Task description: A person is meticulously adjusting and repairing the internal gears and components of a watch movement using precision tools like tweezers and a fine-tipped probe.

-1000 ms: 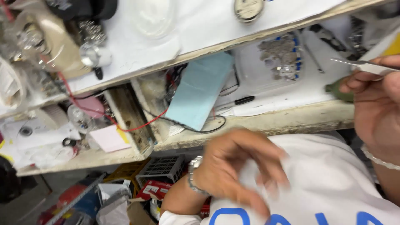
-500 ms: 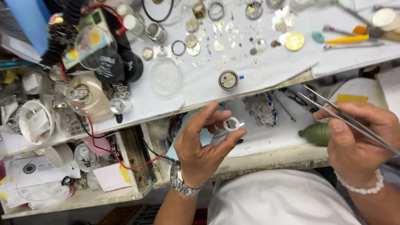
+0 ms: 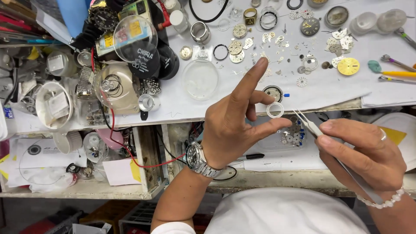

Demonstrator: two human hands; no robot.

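Fingers (image 3: 277,123) now pinch small ring (image 3: 274,110); tweezers (image 3: 308,123) closer.

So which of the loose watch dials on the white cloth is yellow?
The gold-yellow dial at the cloth's right, beside the teal-tipped tool; the other dial is dark.

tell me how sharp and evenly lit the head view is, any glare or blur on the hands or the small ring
Head view: bright, even light, soft shadows only; the left hand, the small ring between its fingertips, and the right hand with tweezers are sharp; mild glare on the clear dome and white sheet; edges bend slightly from the wide lens.
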